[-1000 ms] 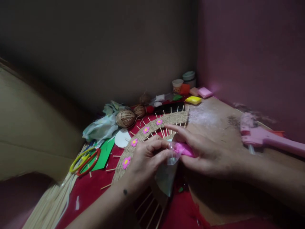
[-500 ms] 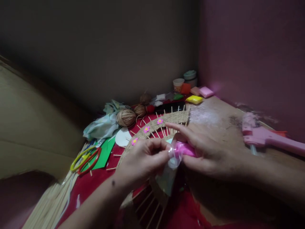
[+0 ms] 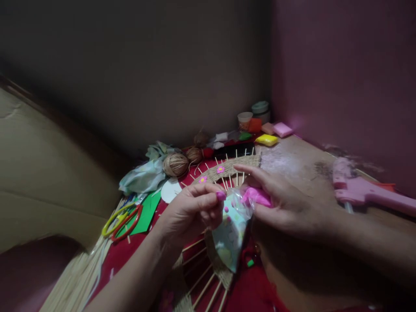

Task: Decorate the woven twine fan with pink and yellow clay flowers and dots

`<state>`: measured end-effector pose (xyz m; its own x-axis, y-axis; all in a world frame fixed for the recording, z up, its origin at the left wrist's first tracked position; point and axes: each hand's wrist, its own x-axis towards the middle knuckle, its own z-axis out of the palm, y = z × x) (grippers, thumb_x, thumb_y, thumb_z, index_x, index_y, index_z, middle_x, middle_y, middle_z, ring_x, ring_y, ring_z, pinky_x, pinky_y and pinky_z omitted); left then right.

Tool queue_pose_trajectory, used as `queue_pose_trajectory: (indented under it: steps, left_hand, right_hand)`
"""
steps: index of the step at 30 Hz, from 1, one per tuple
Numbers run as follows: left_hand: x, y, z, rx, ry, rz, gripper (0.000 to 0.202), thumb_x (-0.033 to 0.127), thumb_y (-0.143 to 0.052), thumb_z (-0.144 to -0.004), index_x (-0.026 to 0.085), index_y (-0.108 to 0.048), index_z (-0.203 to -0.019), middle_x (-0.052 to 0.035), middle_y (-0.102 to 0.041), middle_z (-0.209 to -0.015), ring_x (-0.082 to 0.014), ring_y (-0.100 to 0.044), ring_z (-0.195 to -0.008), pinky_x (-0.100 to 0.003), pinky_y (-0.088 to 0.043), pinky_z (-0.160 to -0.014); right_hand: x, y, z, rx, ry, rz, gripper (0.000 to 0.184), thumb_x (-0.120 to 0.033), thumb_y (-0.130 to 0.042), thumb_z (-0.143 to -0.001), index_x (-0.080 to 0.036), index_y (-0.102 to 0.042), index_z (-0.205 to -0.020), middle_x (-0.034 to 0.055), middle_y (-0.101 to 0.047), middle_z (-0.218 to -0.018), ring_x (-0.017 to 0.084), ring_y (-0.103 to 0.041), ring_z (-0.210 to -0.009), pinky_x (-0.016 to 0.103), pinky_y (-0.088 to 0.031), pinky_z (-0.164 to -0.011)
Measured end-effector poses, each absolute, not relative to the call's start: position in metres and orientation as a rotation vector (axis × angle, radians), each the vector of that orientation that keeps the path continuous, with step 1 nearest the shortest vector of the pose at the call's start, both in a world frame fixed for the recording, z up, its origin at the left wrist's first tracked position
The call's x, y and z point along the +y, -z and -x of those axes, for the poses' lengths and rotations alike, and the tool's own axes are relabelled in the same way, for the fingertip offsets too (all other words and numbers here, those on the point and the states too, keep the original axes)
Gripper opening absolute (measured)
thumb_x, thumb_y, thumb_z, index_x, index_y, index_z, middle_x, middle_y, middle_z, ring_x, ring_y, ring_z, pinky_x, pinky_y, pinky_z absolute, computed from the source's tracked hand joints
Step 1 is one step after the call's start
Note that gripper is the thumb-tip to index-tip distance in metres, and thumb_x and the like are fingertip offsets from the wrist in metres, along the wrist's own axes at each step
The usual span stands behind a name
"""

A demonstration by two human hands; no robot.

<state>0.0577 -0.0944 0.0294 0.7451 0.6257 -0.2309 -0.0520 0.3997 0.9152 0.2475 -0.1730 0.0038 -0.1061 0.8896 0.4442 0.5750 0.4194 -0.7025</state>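
My left hand (image 3: 191, 212) is closed in a pinch, with a small pink bit of clay (image 3: 221, 196) at its fingertips. My right hand (image 3: 279, 203) grips a lump of bright pink clay (image 3: 256, 197) wrapped in a clear plastic bag (image 3: 232, 229) that hangs down between the two hands. Under both hands lies a round woven wicker piece (image 3: 227, 167) with thin sticks radiating from it and small pink flowers (image 3: 220, 169) stuck along its rim.
A pink glue gun (image 3: 367, 193) lies at the right on the wooden board. Twine balls (image 3: 175, 164), crumpled cloth (image 3: 143, 177), green paper (image 3: 147, 210), yellow and red scissors (image 3: 121, 219), clay blocks (image 3: 266, 139) and cups (image 3: 244, 119) sit behind. Loose sticks (image 3: 74, 277) lie at lower left.
My left hand has drawn away from the pink lump with a small pink bit pinched off. The plastic bag now hangs more openly between the hands. The camera shifted slightly.
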Motion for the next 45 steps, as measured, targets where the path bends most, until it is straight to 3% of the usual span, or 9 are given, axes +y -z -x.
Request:
queue_pose_trajectory:
  steps: [6,11,16,22,30,34,37,42,45]
  left_hand:
    - [-0.0956,-0.0302,-0.0571,0.593,-0.457,-1.092,0.01,0.018,-0.074,-0.068,0.013,-0.066,-0.064,-0.003,-0.065,-0.074,-0.0041,-0.051,-0.046,-0.014,-0.04,-0.037]
    - [-0.0947,-0.0283,-0.0552,0.565,-0.449,-1.068,0.015,0.017,-0.075,-0.067,0.014,-0.06,-0.068,-0.001,-0.065,-0.064,-0.0041,-0.05,-0.038,-0.012,-0.038,-0.03]
    - [-0.0959,-0.0297,-0.0589,0.599,-0.5,-1.016,0.022,0.013,-0.074,-0.07,0.017,-0.064,-0.089,0.0016,-0.063,-0.063,-0.0046,-0.054,-0.041,-0.012,-0.045,-0.037]
    - [-0.0947,-0.0253,-0.0576,0.489,-0.484,-1.041,0.015,0.022,-0.074,-0.072,0.012,-0.063,-0.075,0.0021,-0.059,-0.057,-0.0045,-0.05,-0.038,-0.014,-0.045,-0.035]
    - [-0.0918,-0.0218,-0.0573,0.459,-0.492,-1.015,0.018,0.03,-0.064,-0.082,0.014,-0.058,-0.075,0.0038,-0.056,-0.053,-0.004,-0.047,-0.033,-0.013,-0.043,-0.03]
    - [-0.0932,-0.0253,-0.059,0.471,-0.491,-0.974,0.006,0.016,-0.057,-0.086,0.013,-0.058,-0.081,0.0007,-0.062,-0.062,-0.0056,-0.056,-0.042,-0.013,-0.048,-0.034]
    - [-0.0941,-0.0272,-0.06,0.481,-0.49,-0.976,0.008,0.009,-0.053,-0.086,0.011,-0.059,-0.083,-0.0017,-0.064,-0.067,-0.0072,-0.061,-0.048,-0.014,-0.05,-0.038]
    - [-0.0925,-0.0259,-0.0598,0.467,-0.511,-0.989,0.021,0.005,-0.05,-0.086,0.015,-0.061,-0.1,-0.0015,-0.065,-0.069,-0.0087,-0.064,-0.054,-0.015,-0.053,-0.042]
    - [-0.0912,-0.0236,-0.0589,0.436,-0.53,-1.001,0.018,0.006,-0.053,-0.085,0.013,-0.064,-0.099,-0.0031,-0.067,-0.072,-0.0089,-0.065,-0.055,-0.015,-0.054,-0.044]
  right_hand:
    - [-0.1726,-0.0044,-0.2484,-1.794,-0.473,1.242,0.068,-0.008,-0.051,-0.07,-0.018,-0.041,-0.136,0.0094,-0.067,-0.102,0.025,-0.065,-0.088,0.035,-0.057,-0.07]
    - [-0.1724,-0.0039,-0.2481,-1.773,-0.517,1.269,0.068,-0.008,-0.05,-0.069,-0.016,-0.04,-0.136,0.0085,-0.067,-0.093,0.021,-0.064,-0.072,0.033,-0.056,-0.063]
    - [-0.1731,-0.0032,-0.2478,-1.741,-0.518,1.265,0.066,-0.009,-0.048,-0.069,-0.016,-0.042,-0.134,0.0051,-0.065,-0.083,0.017,-0.059,-0.064,0.028,-0.05,-0.055]
    - [-0.1715,-0.0023,-0.2471,-1.717,-0.568,1.318,0.067,-0.009,-0.047,-0.069,-0.016,-0.041,-0.135,-0.0038,-0.05,-0.061,0.012,-0.043,-0.048,0.025,-0.038,-0.045]
    - [-0.1718,-0.0042,-0.248,-1.728,-0.562,1.277,0.063,-0.011,-0.047,-0.071,-0.013,-0.043,-0.134,-0.0013,-0.057,-0.068,0.012,-0.047,-0.051,0.027,-0.043,-0.05]
    - [-0.1714,-0.003,-0.2478,-1.717,-0.561,1.277,0.065,-0.01,-0.047,-0.069,-0.014,-0.043,-0.134,0.0014,-0.062,-0.074,0.014,-0.053,-0.055,0.028,-0.047,-0.053]
    - [-0.1713,-0.0023,-0.2482,-1.723,-0.55,1.278,0.066,-0.009,-0.047,-0.069,-0.014,-0.043,-0.135,0.0034,-0.065,-0.081,0.014,-0.056,-0.057,0.028,-0.049,-0.053]
    - [-0.171,-0.0011,-0.2488,-1.711,-0.527,1.246,0.065,-0.007,-0.048,-0.067,-0.017,-0.046,-0.132,0.0063,-0.066,-0.096,0.019,-0.063,-0.078,0.03,-0.054,-0.064]
    - [-0.1705,-0.0001,-0.2487,-1.695,-0.521,1.238,0.065,-0.007,-0.049,-0.067,-0.017,-0.047,-0.131,0.0075,-0.066,-0.1,0.021,-0.063,-0.085,0.031,-0.055,-0.069]
